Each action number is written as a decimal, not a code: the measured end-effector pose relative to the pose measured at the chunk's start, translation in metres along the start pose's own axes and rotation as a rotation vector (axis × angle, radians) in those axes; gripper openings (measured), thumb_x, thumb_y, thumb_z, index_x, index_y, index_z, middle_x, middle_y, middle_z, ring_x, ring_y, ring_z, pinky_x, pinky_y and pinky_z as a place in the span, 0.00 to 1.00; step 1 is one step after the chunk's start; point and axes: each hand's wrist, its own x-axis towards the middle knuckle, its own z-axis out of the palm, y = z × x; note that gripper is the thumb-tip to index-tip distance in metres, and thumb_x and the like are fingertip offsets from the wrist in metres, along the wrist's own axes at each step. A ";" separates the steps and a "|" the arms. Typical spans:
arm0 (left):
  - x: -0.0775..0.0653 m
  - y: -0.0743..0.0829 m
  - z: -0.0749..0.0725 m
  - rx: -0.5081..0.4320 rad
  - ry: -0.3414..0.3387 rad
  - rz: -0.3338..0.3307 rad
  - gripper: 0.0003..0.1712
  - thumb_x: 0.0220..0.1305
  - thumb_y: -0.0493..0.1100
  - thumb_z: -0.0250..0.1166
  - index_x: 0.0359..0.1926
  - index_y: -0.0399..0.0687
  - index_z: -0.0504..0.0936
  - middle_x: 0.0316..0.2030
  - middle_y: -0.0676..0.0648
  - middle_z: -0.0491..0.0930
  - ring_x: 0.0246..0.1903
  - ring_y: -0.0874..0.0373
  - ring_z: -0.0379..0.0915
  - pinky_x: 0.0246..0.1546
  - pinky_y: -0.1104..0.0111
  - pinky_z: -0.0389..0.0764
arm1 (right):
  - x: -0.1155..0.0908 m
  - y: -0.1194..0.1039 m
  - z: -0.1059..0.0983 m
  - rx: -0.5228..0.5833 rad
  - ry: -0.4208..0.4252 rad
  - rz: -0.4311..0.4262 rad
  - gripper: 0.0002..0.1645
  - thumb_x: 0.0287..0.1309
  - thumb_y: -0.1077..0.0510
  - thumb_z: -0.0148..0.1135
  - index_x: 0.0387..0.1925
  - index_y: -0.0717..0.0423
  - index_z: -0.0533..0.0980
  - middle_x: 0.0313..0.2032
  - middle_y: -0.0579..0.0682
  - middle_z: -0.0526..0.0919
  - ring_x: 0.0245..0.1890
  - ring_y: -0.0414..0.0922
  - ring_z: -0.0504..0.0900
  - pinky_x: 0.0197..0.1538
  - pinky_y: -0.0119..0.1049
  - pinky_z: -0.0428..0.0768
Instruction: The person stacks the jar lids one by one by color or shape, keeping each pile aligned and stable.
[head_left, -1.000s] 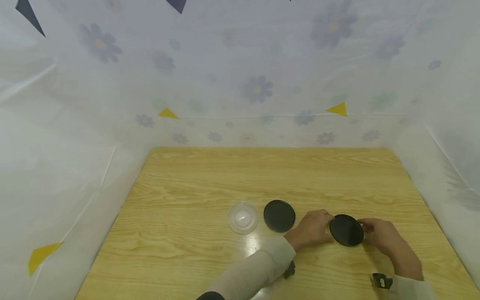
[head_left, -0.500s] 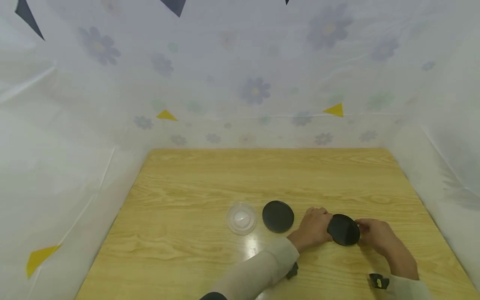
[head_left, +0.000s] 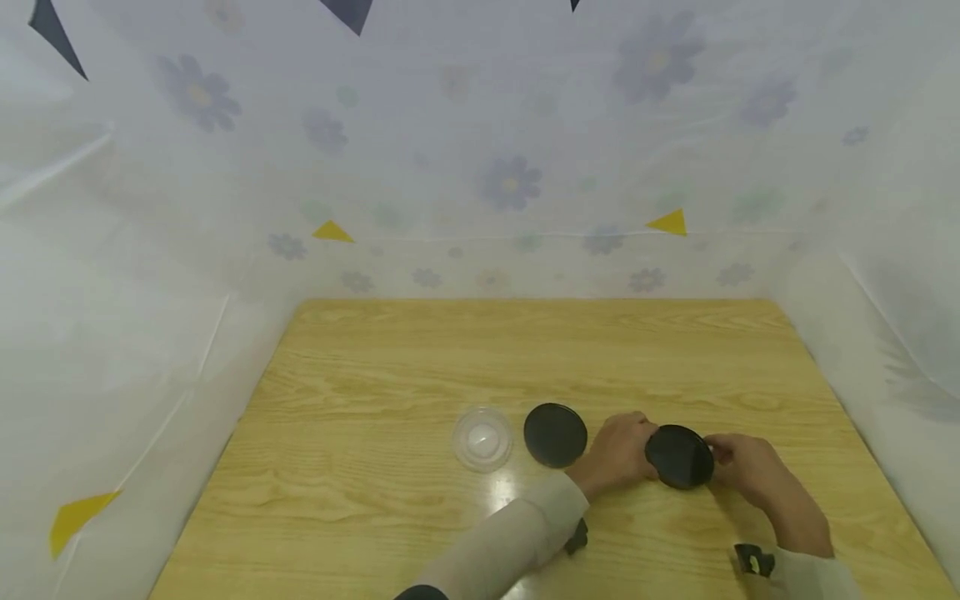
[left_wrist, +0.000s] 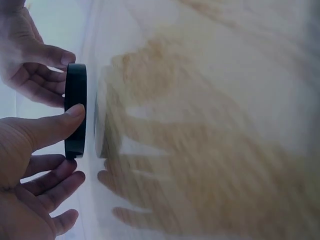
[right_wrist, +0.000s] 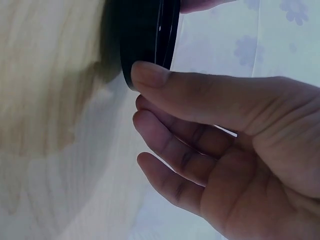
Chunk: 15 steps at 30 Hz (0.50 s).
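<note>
A shallow round black dish (head_left: 679,457) with a raised rim is held between both hands at the right of the table. My left hand (head_left: 619,452) grips its left side; in the left wrist view, the thumb lies on the dish's wall (left_wrist: 76,90) and the fingers are below it. On the opposite side my right hand (head_left: 750,468) pinches the edge, its thumb (right_wrist: 150,75) pressed on the black wall. A narrow strip of light shows between the dish and its reflection on the tabletop. Left of the hands lies another black disc (head_left: 555,435), beside a clear plastic lid (head_left: 482,439).
The wood-grain table (head_left: 420,358) is walled at the back and sides by white flower-printed sheeting (head_left: 450,150). My left forearm (head_left: 510,542) reaches across the front of the table. Light glares off the surface near the clear lid.
Both hands have shifted the held black dish slightly to the left, keeping their grip. The other black disc and the clear lid stay in place; the head view has moved slightly.
</note>
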 end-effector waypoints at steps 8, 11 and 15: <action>-0.002 -0.009 -0.009 -0.074 -0.022 -0.051 0.36 0.45 0.57 0.76 0.57 0.56 0.76 0.49 0.61 0.77 0.49 0.69 0.74 0.54 0.78 0.72 | 0.004 -0.011 -0.004 -0.004 0.033 -0.063 0.26 0.42 0.64 0.71 0.45 0.73 0.76 0.33 0.60 0.83 0.35 0.54 0.80 0.38 0.51 0.79; -0.004 -0.012 -0.010 -0.119 -0.010 -0.054 0.36 0.46 0.55 0.75 0.58 0.55 0.75 0.50 0.60 0.77 0.49 0.68 0.74 0.56 0.77 0.72 | 0.006 -0.015 -0.005 -0.014 0.038 -0.071 0.25 0.42 0.64 0.70 0.45 0.72 0.77 0.32 0.58 0.82 0.34 0.52 0.79 0.36 0.49 0.79; -0.004 -0.020 -0.009 -0.177 0.021 -0.063 0.36 0.46 0.52 0.76 0.57 0.54 0.76 0.49 0.59 0.77 0.49 0.67 0.74 0.55 0.76 0.72 | 0.012 -0.023 -0.004 -0.041 0.049 -0.093 0.25 0.40 0.65 0.71 0.44 0.72 0.77 0.30 0.57 0.82 0.32 0.51 0.79 0.35 0.48 0.78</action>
